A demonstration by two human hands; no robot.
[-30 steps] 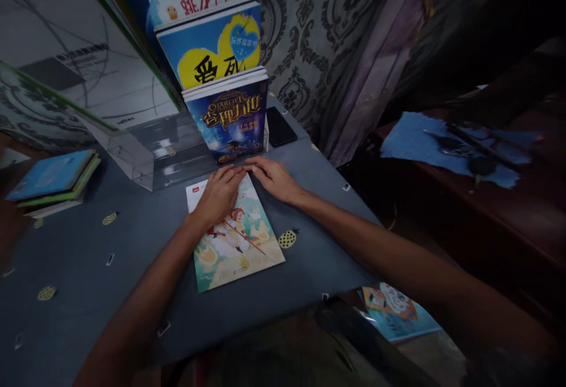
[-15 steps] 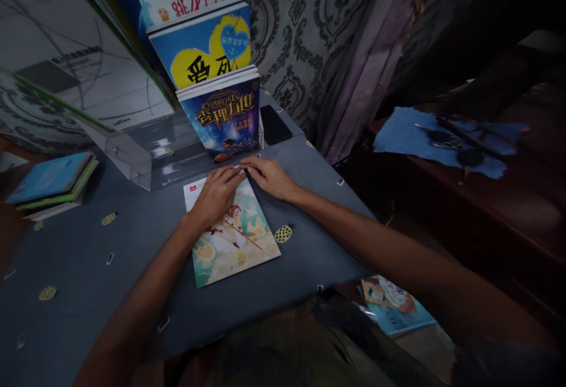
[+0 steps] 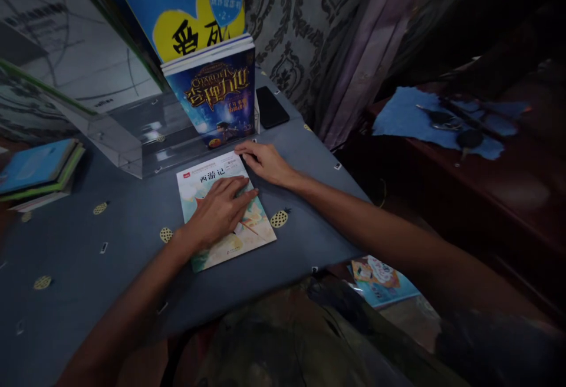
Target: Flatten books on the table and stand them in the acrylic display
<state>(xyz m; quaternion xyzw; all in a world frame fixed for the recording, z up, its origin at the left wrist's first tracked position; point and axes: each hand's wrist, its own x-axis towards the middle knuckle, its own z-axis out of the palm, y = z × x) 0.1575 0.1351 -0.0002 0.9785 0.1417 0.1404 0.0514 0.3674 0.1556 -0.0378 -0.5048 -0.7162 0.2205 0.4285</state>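
Observation:
A thin paperback book [image 3: 203, 185] with Chinese characters and a painted figure on its cover lies closed on the cloth-covered table. My left hand [image 3: 221, 207] rests flat across the middle of that cover, fingers stretched out, hiding part of the picture. At the book's far right corner is my right hand [image 3: 265, 163], its fingers bent and its thumb and forefinger closed at the corner. Just beyond the book, a dark blue book [image 3: 221, 101] stands at the front of a clear plastic rack [image 3: 119, 145].
Behind it in the rack stands a blue and yellow book [image 3: 181, 12]. A black phone [image 3: 271, 107] lies to the rack's right. Several stacked books [image 3: 38, 166] are at left. Glasses and small items rest on a blue cloth [image 3: 398, 115]. Another book [image 3: 382, 281] is below the table edge.
My left hand has slid down from the book's top edge to the middle of its cover, uncovering the title. My right hand stays by the top right corner. The view has tilted down slightly.

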